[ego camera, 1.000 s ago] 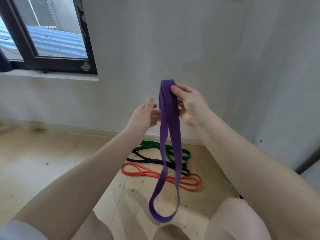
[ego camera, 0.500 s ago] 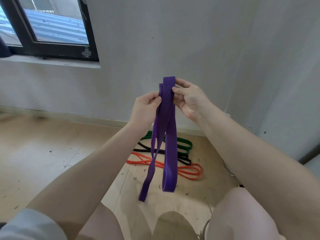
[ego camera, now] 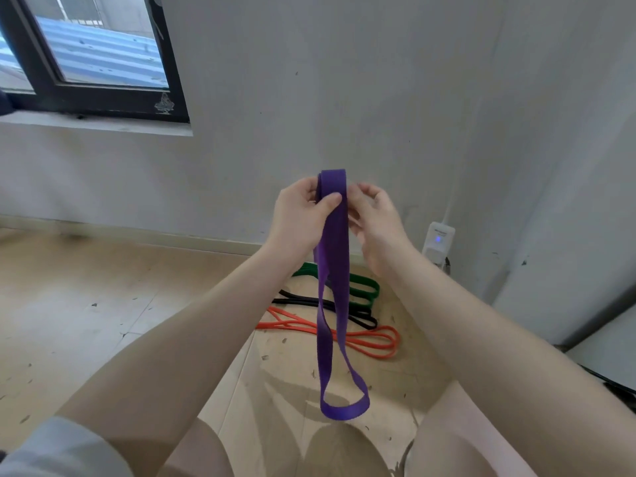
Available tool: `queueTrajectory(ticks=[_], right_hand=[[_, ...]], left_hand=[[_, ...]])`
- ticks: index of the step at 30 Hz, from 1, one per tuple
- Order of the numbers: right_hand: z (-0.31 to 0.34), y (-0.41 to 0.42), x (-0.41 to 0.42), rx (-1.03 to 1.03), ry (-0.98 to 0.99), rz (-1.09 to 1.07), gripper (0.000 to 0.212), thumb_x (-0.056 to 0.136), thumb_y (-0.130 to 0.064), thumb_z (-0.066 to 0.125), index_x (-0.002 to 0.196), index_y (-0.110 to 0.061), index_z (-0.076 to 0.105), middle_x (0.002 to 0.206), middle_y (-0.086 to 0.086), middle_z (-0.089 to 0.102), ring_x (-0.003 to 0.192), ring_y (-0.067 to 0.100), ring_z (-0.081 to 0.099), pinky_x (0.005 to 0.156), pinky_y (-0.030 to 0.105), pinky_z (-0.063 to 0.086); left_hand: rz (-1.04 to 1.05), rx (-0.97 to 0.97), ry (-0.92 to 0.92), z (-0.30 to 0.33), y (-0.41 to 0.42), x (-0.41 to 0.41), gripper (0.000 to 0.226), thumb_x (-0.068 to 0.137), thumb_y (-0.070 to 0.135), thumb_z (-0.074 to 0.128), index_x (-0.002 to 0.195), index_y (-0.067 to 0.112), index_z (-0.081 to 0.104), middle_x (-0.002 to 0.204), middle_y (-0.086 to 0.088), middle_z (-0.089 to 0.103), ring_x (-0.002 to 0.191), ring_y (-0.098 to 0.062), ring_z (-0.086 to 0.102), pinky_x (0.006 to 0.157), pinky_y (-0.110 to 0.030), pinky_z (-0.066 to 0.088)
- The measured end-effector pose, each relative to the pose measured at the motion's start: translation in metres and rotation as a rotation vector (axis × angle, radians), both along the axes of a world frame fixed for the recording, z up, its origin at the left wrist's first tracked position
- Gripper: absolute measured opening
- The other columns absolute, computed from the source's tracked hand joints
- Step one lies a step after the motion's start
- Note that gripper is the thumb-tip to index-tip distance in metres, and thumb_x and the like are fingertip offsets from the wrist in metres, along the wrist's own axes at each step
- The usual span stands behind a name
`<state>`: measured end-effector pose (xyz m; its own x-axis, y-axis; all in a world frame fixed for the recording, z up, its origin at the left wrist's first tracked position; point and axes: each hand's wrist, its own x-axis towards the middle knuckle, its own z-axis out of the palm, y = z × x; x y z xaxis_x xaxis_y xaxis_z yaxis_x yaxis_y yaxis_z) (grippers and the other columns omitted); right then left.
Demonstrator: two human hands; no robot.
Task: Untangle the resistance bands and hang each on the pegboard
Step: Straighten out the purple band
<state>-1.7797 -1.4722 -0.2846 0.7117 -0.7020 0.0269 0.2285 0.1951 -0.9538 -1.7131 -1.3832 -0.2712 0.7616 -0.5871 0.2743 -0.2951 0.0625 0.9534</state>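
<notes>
Head view: purple band (ego camera: 333, 270), grasped a moment ago mainly by the right hand (ego camera: 373, 222), now pinched at its top fold by the left hand (ego camera: 303, 218); right fingers loosened beside it. Loop hangs free, ready for hanging; remaining bands (ego camera: 344, 311) lie on the far floor.

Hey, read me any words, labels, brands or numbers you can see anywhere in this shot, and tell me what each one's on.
Nothing legible.
White wall device: a dark line of print, too small to read.
Window frame: a pale sticker, a figure, no readable words.
Purple band: no print showing.
</notes>
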Motion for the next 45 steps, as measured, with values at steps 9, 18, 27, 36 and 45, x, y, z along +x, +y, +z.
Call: queueTrajectory(ticks=[9,18,27,36,45], right_hand=[[-0.057,0.008,-0.025,-0.406,0.344,0.226,0.024,0.101,-0.022,0.035,0.117,-0.027,0.053,0.101,0.0,0.065,0.095,0.017,0.062,0.09,0.038,0.051],[-0.037,-0.002,0.019,0.078,0.287,-0.011,0.019,0.095,-0.018,0.052,0.108,-0.005,0.056,0.084,0.007,0.06,0.077,0.019,0.054,0.074,0.037,0.048],[-0.059,0.004,0.008,0.095,0.252,0.11,0.036,0.091,0.006,0.048,0.126,-0.002,0.051,0.091,0.005,0.064,0.074,0.014,0.063,0.068,0.024,0.054],[-0.073,0.013,0.001,-0.222,0.236,-0.124,0.034,0.084,-0.003,0.064,0.117,-0.009,0.06,0.085,-0.004,0.063,0.081,0.008,0.061,0.073,0.016,0.052],[-0.077,0.01,0.002,-0.115,0.174,0.013,0.023,0.091,-0.015,0.058,0.113,-0.017,0.062,0.103,0.003,0.068,0.086,0.01,0.063,0.069,0.02,0.051]], left_hand=[[0.021,-0.09,0.364,0.008,-0.009,0.016,0.009,0.093,0.008,0.054,0.098,0.008,0.062,0.086,-0.004,0.069,0.075,-0.011,0.067,0.073,-0.025,0.057],[0.019,0.211,0.326,-0.075,0.024,-0.004,0.016,0.093,0.021,0.055,0.104,0.012,0.061,0.088,-0.001,0.069,0.079,-0.014,0.066,0.07,-0.025,0.053],[0.263,0.08,0.215,-0.092,0.033,0.003,0.019,0.088,0.009,0.06,0.082,0.026,0.066,0.088,-0.002,0.071,0.088,-0.021,0.067,0.084,-0.045,0.055],[0.19,-0.077,0.538,-0.095,0.011,-0.009,0.012,0.089,0.004,0.058,0.091,0.015,0.064,0.084,-0.004,0.071,0.079,-0.018,0.067,0.074,-0.032,0.055],[0.138,-0.032,0.365,-0.09,0.02,-0.009,0.024,0.084,0.002,0.065,0.105,0.012,0.062,0.098,-0.004,0.069,0.086,-0.015,0.067,0.065,-0.019,0.054]])
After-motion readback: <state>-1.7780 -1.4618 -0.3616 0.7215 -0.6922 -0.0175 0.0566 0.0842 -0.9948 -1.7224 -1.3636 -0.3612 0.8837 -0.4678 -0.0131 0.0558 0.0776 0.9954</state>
